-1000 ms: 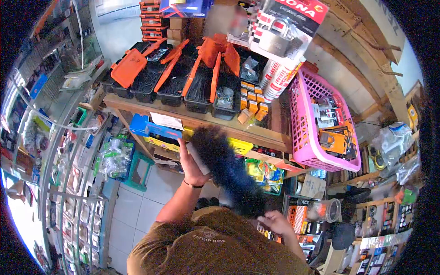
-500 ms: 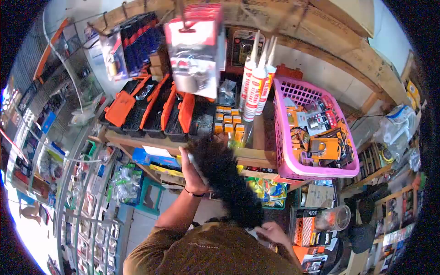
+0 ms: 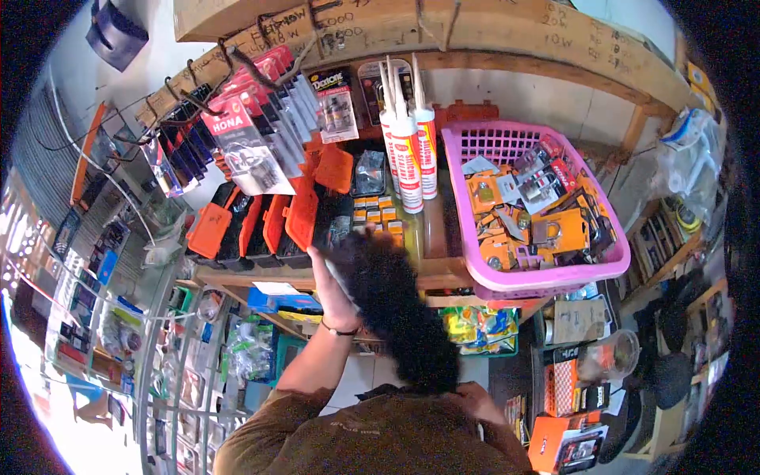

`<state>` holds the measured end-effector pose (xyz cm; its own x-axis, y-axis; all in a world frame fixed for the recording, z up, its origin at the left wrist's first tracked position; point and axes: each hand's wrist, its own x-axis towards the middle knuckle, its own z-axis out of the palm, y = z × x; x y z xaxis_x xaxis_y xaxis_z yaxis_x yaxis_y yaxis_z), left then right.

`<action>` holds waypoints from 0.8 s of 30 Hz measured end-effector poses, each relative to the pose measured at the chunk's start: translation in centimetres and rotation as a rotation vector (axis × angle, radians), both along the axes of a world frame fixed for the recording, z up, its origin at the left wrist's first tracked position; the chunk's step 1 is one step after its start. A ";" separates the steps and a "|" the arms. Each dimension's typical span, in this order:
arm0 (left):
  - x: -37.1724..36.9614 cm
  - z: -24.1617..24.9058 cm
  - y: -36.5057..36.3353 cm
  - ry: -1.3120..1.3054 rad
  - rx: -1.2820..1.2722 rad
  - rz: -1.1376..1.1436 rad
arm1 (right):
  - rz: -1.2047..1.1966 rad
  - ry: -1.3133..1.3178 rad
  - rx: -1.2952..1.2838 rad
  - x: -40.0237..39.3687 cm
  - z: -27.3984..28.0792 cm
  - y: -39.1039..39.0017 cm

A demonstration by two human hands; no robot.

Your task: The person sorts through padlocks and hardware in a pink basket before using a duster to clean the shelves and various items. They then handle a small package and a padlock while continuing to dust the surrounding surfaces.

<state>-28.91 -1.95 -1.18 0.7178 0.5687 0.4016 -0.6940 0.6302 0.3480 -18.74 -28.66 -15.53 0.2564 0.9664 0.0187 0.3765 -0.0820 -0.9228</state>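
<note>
The left hand (image 3: 336, 297) is closed around the handle of a black feather duster (image 3: 392, 309), its top at the shelf (image 3: 443, 277) edge. At its ten o'clock, black bins (image 3: 253, 233) with orange lids hold hardware. At two o'clock, a pink basket (image 3: 546, 277) holds packaged padlocks. The right hand (image 3: 475, 396) touches the duster's lower end; its grip cannot be told.

Shelf (image 3: 443, 273): bears the basket (image 3: 546, 279) at right, open cases (image 3: 261, 222) at left.
Sealant tubes (image 3: 408, 154): upright between cases and basket.
Small boxes (image 3: 380, 214): before the tubes.
Duster (image 3: 396, 309): before shelf edge, in left hand (image 3: 336, 297).
Padlock packs (image 3: 253, 150): hanging above cases.
</note>
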 end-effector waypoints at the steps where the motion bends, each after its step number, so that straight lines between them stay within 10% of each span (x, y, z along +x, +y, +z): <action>1: -0.2 -0.3 0.6 0.027 0.073 -0.049 | 0.019 -0.130 0.034 -0.6 -0.2 -0.2; 3: -0.5 0.4 0.5 0.033 0.215 -0.070 | 0.031 -0.275 0.077 -1.0 1.2 0.0; 5: -0.7 2.4 -1.4 0.099 0.099 0.064 | -0.190 0.750 -0.063 -0.9 4.7 0.2; 8: -0.8 1.9 -1.4 0.071 0.040 0.089 | -0.046 0.099 -0.181 -0.5 4.3 -0.5; 12: -1.8 3.3 -1.7 -0.022 0.126 -0.078 | -0.075 0.367 0.001 -0.8 5.3 -0.5; 14: -1.5 4.4 -2.8 0.205 0.059 0.237 | -0.040 0.282 0.044 -0.7 5.0 -0.3; 19: -1.6 3.2 -1.9 0.002 0.144 -0.066 | 0.122 0.103 0.100 0.2 1.3 -1.0; 22: -1.0 4.1 -3.6 0.229 0.055 0.255 | -0.183 0.298 -0.305 0.3 2.6 -1.1; 24: -1.2 3.3 -2.9 0.078 0.118 -0.025 | -0.030 0.044 -0.122 -0.9 4.1 -1.3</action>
<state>-30.06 -4.87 2.15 0.7625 0.5025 0.4075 -0.6469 0.5982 0.4729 -19.63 -30.00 -11.42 0.2831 0.9527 -0.1104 0.3314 -0.2052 -0.9209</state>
